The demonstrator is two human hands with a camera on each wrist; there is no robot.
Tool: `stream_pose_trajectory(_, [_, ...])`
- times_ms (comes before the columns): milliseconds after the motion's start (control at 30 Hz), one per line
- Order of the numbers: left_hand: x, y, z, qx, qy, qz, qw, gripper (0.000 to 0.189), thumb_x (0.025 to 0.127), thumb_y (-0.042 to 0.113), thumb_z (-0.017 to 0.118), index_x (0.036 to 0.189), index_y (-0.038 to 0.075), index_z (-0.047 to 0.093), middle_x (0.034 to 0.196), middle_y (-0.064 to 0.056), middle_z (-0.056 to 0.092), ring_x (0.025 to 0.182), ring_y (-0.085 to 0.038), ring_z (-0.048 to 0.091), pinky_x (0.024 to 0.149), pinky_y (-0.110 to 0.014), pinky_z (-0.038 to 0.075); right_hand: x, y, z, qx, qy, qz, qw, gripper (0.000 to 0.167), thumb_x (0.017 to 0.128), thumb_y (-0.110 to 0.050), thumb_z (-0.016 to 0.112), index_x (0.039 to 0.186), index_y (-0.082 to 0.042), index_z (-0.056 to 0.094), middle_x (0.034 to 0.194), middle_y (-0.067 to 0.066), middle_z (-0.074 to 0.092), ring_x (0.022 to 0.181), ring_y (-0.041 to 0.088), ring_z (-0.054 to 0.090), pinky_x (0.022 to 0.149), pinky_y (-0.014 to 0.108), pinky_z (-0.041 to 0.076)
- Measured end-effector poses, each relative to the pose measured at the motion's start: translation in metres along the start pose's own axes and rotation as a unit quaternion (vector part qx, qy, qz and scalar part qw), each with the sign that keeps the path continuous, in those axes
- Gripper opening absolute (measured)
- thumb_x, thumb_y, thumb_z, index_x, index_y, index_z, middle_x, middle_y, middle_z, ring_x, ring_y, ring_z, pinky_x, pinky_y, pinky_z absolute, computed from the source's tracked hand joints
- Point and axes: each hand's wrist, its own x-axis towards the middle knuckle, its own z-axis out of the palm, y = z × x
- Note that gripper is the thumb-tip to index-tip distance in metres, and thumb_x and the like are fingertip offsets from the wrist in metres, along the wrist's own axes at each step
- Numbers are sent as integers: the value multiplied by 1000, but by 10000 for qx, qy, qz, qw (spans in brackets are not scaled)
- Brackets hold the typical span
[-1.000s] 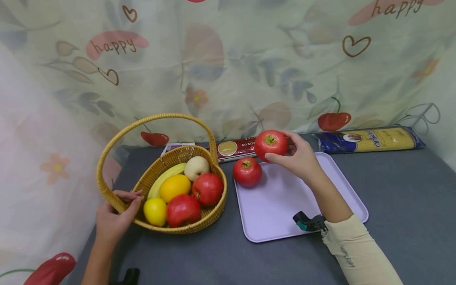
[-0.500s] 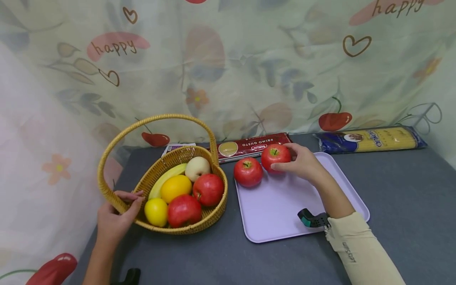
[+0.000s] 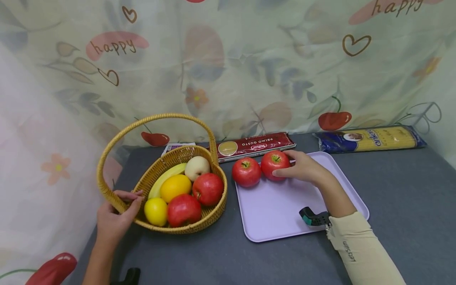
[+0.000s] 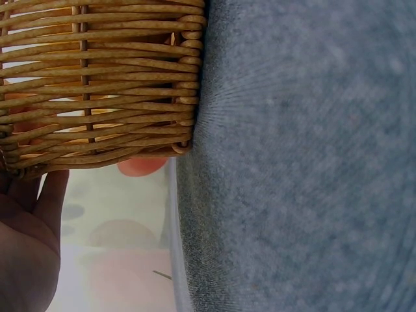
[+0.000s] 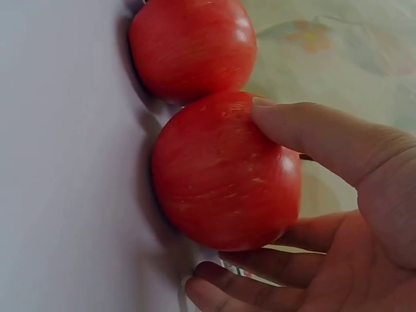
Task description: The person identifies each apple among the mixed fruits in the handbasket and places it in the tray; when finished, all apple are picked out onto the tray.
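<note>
My right hand (image 3: 303,168) holds a red apple (image 3: 275,163) at the back of a lilac tray (image 3: 278,213), thumb on the near side and fingers behind. In the right wrist view this apple (image 5: 224,175) sits right beside a second apple (image 5: 195,49), low over the tray. That second apple (image 3: 246,172) rests at the tray's back left corner. My left hand (image 3: 115,217) grips the wicker basket (image 3: 213,215) where its handle meets the rim; the left wrist view shows the fingers at the woven edge. Inside lie a banana (image 3: 165,178), a pale round fruit (image 3: 197,168), two yellow fruits and two red apples (image 3: 184,210).
A red pasta packet (image 3: 249,145) lies behind the tray, and a yellow and blue spaghetti bag (image 3: 370,139) is at the back right. A patterned cloth (image 3: 228,71) hangs along the table's back edge. Dark grey cloth (image 3: 199,261) covers the table.
My right hand has lowered its apple onto the tray's back area, beside the other apple, uncovering more of the red packet. The left hand and basket have stayed put.
</note>
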Motion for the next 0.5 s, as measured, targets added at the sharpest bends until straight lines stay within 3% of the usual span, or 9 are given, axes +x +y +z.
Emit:
stream_pose_trajectory(267, [-2,-2,-1,-89,11,-67,9999,14,81,-18,72,89,-12,63,93,-20,70,89,-12,72,75,-20,57,-1,-5,2,-264,247,-285,9989,85,87,-36,76,151,3,36,143,31,45,129,47,44,103,64,42])
stream_pose_trajectory(400, [-2,-2,-1,-208,31,-130,9997,14,81,-18,72,90,-13,62,91,-12,72,89,-12,72,76,-21,57,-3,-16,6,-589,601,-706,9939,77,88,-32,75,149,3,41,146,30,44,133,47,41,105,65,39])
stream_pose_trajectory(500, [-1,-2,0,-277,3,-79,9996,14,81,-19,71,89,-14,61,90,-7,73,89,-12,72,76,-21,57,-8,-30,12,-755,788,-1080,9881,72,88,-28,76,146,1,47,144,26,48,131,44,44,102,62,43])
